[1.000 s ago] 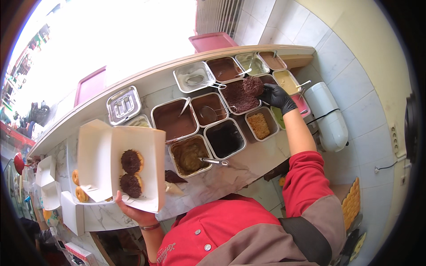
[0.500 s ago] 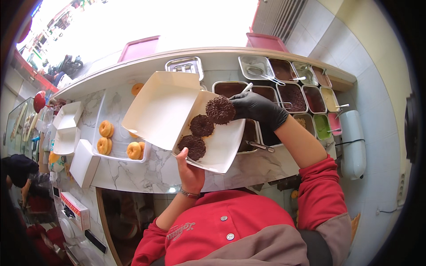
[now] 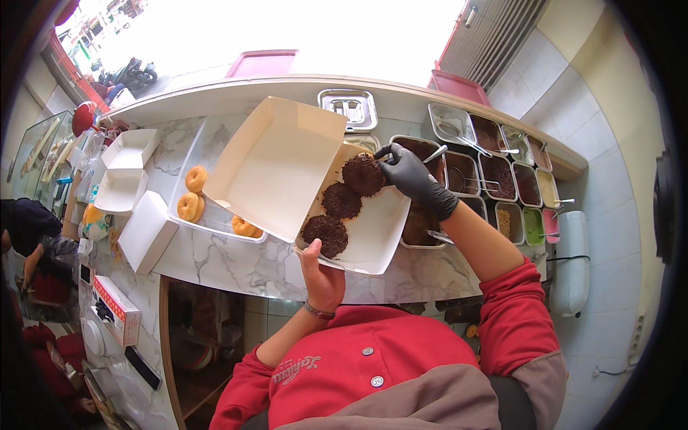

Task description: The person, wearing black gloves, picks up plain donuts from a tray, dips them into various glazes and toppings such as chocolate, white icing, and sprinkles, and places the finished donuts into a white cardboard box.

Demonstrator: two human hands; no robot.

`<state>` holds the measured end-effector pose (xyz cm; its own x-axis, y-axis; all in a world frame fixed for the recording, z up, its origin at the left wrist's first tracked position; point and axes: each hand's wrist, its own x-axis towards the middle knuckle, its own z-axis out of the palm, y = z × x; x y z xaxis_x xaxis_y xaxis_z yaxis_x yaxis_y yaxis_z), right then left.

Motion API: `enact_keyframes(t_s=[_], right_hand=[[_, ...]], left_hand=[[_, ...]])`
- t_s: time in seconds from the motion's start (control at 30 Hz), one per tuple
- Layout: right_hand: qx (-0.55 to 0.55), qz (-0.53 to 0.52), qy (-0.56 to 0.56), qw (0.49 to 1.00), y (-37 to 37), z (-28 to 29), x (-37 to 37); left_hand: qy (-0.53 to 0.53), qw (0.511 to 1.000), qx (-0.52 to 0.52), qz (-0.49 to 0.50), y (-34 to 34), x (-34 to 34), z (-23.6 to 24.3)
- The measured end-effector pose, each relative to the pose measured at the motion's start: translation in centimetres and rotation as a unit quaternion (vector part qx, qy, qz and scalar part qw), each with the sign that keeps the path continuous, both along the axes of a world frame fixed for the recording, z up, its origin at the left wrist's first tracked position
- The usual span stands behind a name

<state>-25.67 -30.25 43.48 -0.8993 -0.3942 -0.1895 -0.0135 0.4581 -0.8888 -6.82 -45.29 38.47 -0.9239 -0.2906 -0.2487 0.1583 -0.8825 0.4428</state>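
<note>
A white cardboard box (image 3: pixel 380 233) is tilted above the counter, its lid (image 3: pixel 279 161) folded open to the left. My left hand (image 3: pixel 325 281), bare, grips the box's near side with the thumb over the rim. Along the left part of the box lie three doughnuts topped with dark chocolate sprinkles: a near one (image 3: pixel 325 236), a middle one (image 3: pixel 342 200) and a far one (image 3: pixel 363 175). My right hand (image 3: pixel 419 179), in a black glove, has bent fingers closed at the right edge of the far doughnut; its fingertips are partly hidden.
Metal tubs of toppings (image 3: pixel 498 179) with spoons fill the counter's right side. Plain doughnuts (image 3: pixel 190 206) sit in a clear plastic tray (image 3: pixel 208 226) at left. Beyond are an open white box (image 3: pixel 120 190), a closed white box (image 3: pixel 147 233) and a phone (image 3: pixel 143 367). Another person works far left.
The view has swung, so the counter appears farther right. My right hand has brought the far doughnut closer against the middle one. My left hand keeps its hold on the box.
</note>
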Motion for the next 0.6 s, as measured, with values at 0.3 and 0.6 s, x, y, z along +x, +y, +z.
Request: enact_keyframes(t_s=[0.3, 0.6], right_hand=[[-0.050, 0.052, -0.007, 0.997, -1.8, 0.1, 0.7], [-0.317, 0.096, -0.326, 0.885, -2.7, 1.2, 0.8]], left_hand=[[0.007, 1.000, -0.005, 0.022, -0.9, 0.2, 0.1], [0.012, 0.999, -0.036, 0.033, -1.7, 0.2, 0.0]])
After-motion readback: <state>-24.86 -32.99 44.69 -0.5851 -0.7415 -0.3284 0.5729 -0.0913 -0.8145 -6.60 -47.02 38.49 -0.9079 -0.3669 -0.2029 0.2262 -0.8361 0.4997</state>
